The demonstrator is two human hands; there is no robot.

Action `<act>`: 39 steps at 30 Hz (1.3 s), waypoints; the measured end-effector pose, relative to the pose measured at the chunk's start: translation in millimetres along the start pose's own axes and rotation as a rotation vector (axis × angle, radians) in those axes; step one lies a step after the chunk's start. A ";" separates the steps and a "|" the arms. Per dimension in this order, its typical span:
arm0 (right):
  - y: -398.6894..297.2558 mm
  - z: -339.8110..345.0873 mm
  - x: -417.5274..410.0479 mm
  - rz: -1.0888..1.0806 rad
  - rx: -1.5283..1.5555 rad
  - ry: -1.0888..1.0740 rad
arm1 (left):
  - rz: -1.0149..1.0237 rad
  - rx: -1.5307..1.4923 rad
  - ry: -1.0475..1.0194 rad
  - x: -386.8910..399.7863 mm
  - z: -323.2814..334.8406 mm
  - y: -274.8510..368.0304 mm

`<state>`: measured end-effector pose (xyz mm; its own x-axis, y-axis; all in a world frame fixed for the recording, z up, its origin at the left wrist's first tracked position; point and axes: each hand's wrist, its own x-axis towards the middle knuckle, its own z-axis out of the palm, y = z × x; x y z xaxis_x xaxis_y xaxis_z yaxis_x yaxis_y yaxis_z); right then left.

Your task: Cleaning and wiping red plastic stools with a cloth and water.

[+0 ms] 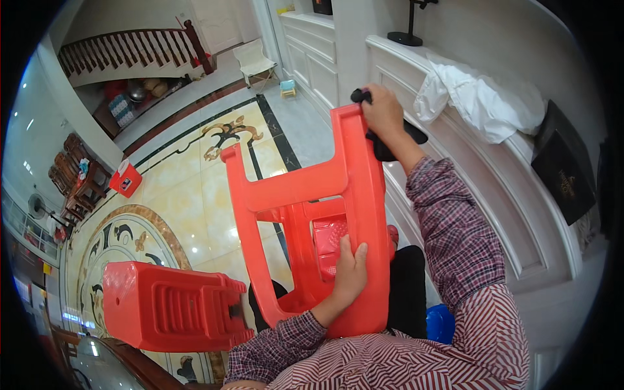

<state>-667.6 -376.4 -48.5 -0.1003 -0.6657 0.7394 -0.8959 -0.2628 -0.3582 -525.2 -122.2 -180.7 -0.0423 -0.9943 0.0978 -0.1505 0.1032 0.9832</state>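
A red plastic stool (302, 183) lies tipped over against my lap, its legs pointing away from me. My left hand (350, 273) grips the edge of its near side, thumb up. My right hand (383, 109) is at the far end of the stool's right leg, holding a black cloth (392, 146) that hangs along the leg's outer side. Through the stool's openings, a red textured plastic surface (331, 243) shows below. To the left stands a stack of red plastic stools (170, 307), apart from the one I hold.
White panelled cabinetry (468, 195) runs close on my right, with a white plastic bag (482, 97) and a black bag (563, 170) on it. A blue plastic object (440, 323) is by my right leg. Farther off are a red bucket (126, 179), wooden chairs (80, 180) and a folding chair (253, 58).
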 end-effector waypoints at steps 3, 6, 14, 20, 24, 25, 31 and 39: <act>-4.4 -4.5 -15.4 -0.171 -0.001 0.039 | 0.008 -0.047 -0.006 8.2 4.7 2.0; -8.4 -7.8 -29.3 -0.226 0.013 0.058 | 0.052 -0.067 -0.008 12.8 5.4 -1.9; -24.0 -6.7 -62.1 -0.342 -0.089 -0.134 | 0.067 -0.069 0.001 14.1 7.5 -4.7; -18.5 13.9 -31.3 -0.359 -0.111 -0.146 | 0.058 -0.031 0.045 21.3 15.1 -7.3; -22.5 1.7 -38.5 -0.375 -0.171 -0.307 | 0.046 -0.186 -0.043 35.8 7.4 -5.9; -21.3 -3.2 -47.9 -0.370 -0.175 -0.317 | 0.057 -0.255 -0.060 39.6 6.9 -4.6; -39.8 -78.7 -160.2 -0.434 0.087 -0.419 | -0.159 -0.265 -0.150 39.4 -15.0 -14.6; -36.5 -120.8 -218.4 -0.266 0.116 -0.426 | -0.168 -0.154 -0.491 11.4 -20.1 -16.8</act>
<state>-665.3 -137.1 -128.0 0.3308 -0.7844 0.5247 -0.8100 -0.5213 -0.2685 -503.3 -135.8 -193.0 -0.4923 -0.8635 -0.1096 -0.0500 -0.0977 0.9940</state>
